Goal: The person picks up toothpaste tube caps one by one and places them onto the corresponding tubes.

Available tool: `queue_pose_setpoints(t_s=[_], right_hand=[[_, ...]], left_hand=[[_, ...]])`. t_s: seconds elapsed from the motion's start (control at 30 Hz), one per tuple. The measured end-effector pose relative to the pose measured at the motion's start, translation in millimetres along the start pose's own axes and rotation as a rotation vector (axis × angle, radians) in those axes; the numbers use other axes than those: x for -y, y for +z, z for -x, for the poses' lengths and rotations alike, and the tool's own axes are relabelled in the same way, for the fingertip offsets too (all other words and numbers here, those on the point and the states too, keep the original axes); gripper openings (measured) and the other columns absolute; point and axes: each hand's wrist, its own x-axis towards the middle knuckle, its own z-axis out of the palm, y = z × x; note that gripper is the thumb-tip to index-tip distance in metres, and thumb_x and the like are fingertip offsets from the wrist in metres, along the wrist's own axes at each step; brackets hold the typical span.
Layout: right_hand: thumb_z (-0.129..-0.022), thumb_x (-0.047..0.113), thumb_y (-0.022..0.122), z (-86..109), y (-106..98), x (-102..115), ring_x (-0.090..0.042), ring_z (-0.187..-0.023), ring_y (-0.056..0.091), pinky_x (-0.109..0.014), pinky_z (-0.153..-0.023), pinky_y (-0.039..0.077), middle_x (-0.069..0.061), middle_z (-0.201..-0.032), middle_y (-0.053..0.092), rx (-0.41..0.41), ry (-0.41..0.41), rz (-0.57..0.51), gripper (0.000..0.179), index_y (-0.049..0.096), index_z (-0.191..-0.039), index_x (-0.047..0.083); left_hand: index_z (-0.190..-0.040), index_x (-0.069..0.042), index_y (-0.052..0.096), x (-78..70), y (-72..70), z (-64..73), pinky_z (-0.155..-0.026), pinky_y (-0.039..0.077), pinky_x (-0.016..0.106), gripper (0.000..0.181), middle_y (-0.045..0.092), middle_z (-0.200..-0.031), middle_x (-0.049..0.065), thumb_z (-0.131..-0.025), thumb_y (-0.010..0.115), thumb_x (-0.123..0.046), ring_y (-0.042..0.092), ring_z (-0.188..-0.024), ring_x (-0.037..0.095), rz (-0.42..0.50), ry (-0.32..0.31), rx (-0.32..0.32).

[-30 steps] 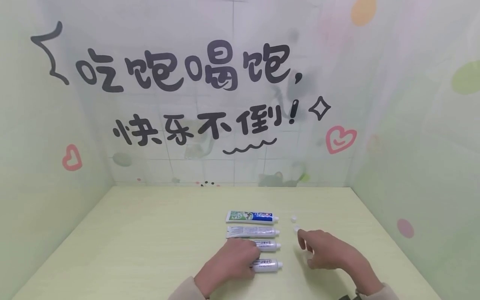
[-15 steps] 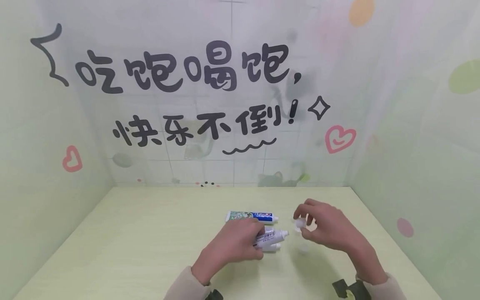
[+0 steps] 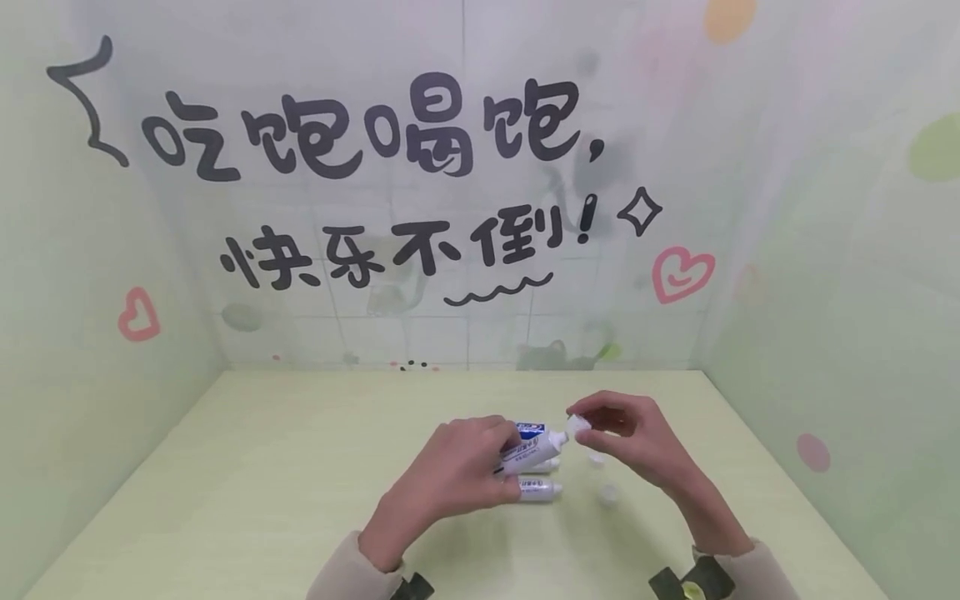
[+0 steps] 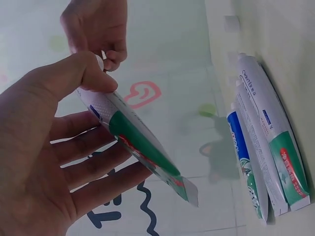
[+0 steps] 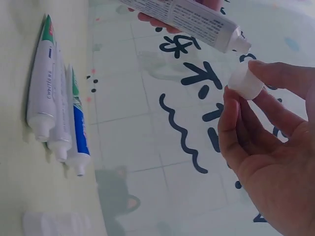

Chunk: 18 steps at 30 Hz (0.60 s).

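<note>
The left hand [image 3: 457,467] pinched a white tube [image 3: 528,454] above the tabletop [image 3: 187,500], its nozzle just beside the cap [image 3: 577,427] that the right hand [image 3: 637,437] held between thumb and fingers. Three other tubes [image 5: 60,108] lay below; wide tabletop stretched leftward. Half a second earlier, nozzle and cap were farther apart.

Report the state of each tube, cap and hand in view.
Held tube: aloft, uncapped
Front tube: lying flat, uncapped
Middle tube: lying flat, uncapped
Blue tube: lying flat, uncapped
Held cap: off the nozzle
Loose caps: lying on table
Left hand: grips tube
Right hand: pinches cap
</note>
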Motion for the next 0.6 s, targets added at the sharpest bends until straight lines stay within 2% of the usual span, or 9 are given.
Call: queue_pose_setpoints(t_s=[0.07,0.17,0.3,0.47,0.6], right_hand=[[-0.092,-0.002,0.071,1.2,3,-5,-0.007,-0.087,0.072,-0.024,-0.077,0.059,0.002,-0.100,0.075,0.026,0.032,-0.107,0.022,0.069,-0.113,-0.007],[-0.092,-0.003,0.070,1.9,6,-13,-0.010,-0.090,0.075,-0.026,-0.075,0.059,0.007,-0.103,0.074,0.050,0.052,-0.208,0.024,0.065,-0.115,-0.010],[-0.093,-0.004,0.069,1.6,7,-18,-0.011,-0.097,0.076,-0.025,-0.077,0.059,0.006,-0.109,0.073,0.049,0.044,-0.247,0.026,0.062,-0.117,-0.009],[-0.090,-0.007,0.070,2.2,9,-17,-0.009,-0.100,0.075,-0.023,-0.076,0.058,0.004,-0.111,0.073,0.057,0.038,-0.299,0.027,0.063,-0.116,-0.005],[-0.089,-0.011,0.070,2.7,11,-15,-0.009,-0.101,0.074,-0.025,-0.082,0.060,0.003,-0.113,0.073,0.077,-0.031,-0.335,0.027,0.063,-0.115,-0.009]], left_hand=[[-0.098,-0.016,0.072,-0.6,-2.5,1.6,-0.059,0.043,0.018,0.027,0.069,-0.090,-0.009,-0.075,0.078,-0.027,0.054,-0.069,0.001,-0.002,0.005,-0.008],[-0.096,-0.016,0.071,-1.5,-3.3,3.1,-0.057,0.041,0.017,0.025,0.069,-0.088,-0.008,-0.074,0.078,-0.026,0.054,-0.068,0.002,-0.008,0.021,-0.030],[-0.094,-0.015,0.070,-2.6,-1.9,3.4,-0.056,0.040,0.017,0.024,0.069,-0.087,-0.008,-0.074,0.078,-0.025,0.053,-0.066,0.002,-0.024,0.031,-0.041],[-0.094,-0.015,0.069,-0.5,-0.3,2.8,-0.055,0.040,0.017,0.025,0.068,-0.086,-0.007,-0.075,0.079,-0.026,0.052,-0.065,0.002,-0.043,0.018,-0.022],[-0.094,-0.016,0.069,1.6,0.4,2.9,-0.054,0.039,0.017,0.024,0.066,-0.084,-0.008,-0.075,0.078,-0.027,0.050,-0.063,0.001,-0.047,0.016,-0.016]])
